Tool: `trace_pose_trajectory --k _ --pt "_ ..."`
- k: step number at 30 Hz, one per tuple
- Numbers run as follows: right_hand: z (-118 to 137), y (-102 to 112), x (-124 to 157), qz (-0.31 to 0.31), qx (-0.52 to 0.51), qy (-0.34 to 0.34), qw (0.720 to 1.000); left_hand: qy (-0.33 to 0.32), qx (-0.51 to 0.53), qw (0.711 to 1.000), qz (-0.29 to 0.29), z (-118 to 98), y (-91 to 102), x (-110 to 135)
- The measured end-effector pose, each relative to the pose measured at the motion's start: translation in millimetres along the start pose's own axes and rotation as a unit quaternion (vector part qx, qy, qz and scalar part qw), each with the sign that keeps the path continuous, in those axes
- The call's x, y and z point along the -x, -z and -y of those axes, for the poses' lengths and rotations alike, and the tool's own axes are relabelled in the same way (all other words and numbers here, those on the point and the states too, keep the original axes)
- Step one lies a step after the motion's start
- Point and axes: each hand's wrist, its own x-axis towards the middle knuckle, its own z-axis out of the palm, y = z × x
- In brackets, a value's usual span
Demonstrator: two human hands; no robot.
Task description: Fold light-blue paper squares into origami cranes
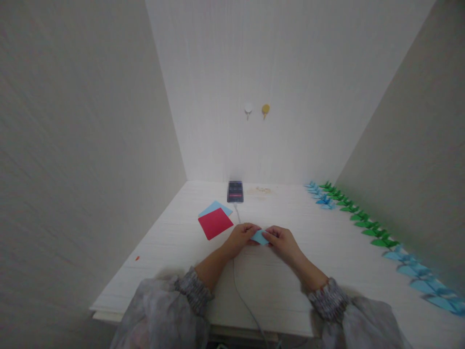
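A small folded piece of light blue paper (pixel 259 237) is held between both hands above the middle of the white table. My left hand (pixel 242 237) grips its left side, fingers closed on it. On the other side, my right hand (pixel 281 240) pinches the paper's right edge between thumb and fingers. The fingertips cover part of the paper, so its full shape is hidden. Left of my hands lie a red paper square (pixel 215 223) and, partly under it, a light blue sheet (pixel 214 208).
A phone (pixel 235 192) lies at the back with a white cable (pixel 240 291) running toward me. Green folded paper cranes (pixel 366 224) and blue ones (pixel 425 278) line the right side. An orange scrap (pixel 137 258) is at left. Two hooks, white (pixel 248 109) and yellow (pixel 266 109), hang on the wall.
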Motion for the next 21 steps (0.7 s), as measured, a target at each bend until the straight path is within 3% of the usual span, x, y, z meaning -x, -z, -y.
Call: trace_pose_trajectory --k 6,12,21 --pt "-4.2 3.8 -1.5 -0.022 -0.016 0.001 1.0 0.038 -0.03 0.999 -0.005 -1.9 4.1 0.2" --pt "-1.9 -1.0 0.1 0.038 -0.055 -0.015 0.998 0.021 -0.059 0.998 -0.008 1.4 7.3 -0.2" --pt "-5.7 1.6 0.9 0.039 -0.135 -0.058 0.988 0.02 0.017 0.999 0.037 -4.9 3.2 4.4"
